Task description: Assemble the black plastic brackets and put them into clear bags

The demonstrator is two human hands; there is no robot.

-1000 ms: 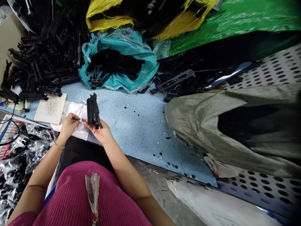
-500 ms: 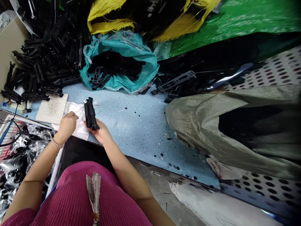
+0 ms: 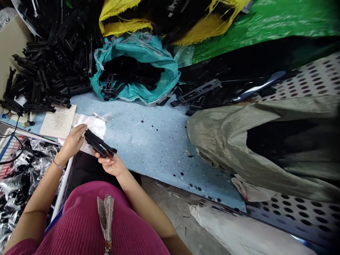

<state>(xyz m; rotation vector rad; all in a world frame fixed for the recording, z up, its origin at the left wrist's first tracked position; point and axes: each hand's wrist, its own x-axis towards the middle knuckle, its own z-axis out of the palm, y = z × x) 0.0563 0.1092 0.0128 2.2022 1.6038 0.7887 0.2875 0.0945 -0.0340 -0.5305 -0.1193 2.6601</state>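
My right hand (image 3: 113, 165) grips the lower end of a long black plastic bracket-like part (image 3: 96, 142), made of parallel bars. It is held tilted above the table's near edge, its upper end pointing left and away from me. My left hand (image 3: 72, 142), with a ring and a beaded bracelet, is beside that upper end. Its fingers are pressed together; whatever they pinch, if anything, is too small to make out. Under and behind the hands lies a white plastic bag (image 3: 97, 124) on the blue speckled table (image 3: 148, 141).
A beige board (image 3: 60, 122) with small grains lies left of the bag. Black parts (image 3: 53, 71) are heaped beyond it. A teal sack (image 3: 170, 71) of similar parts stands behind. At right lies a grey-green sack (image 3: 215, 131). A crate (image 3: 62, 193) holds plastic-wrapped pieces at lower left.
My right hand has turned the black part from nearly upright to a leftward slant and drawn it nearer me. My left hand has shifted slightly left, its fingers now stretched further toward the part's end.
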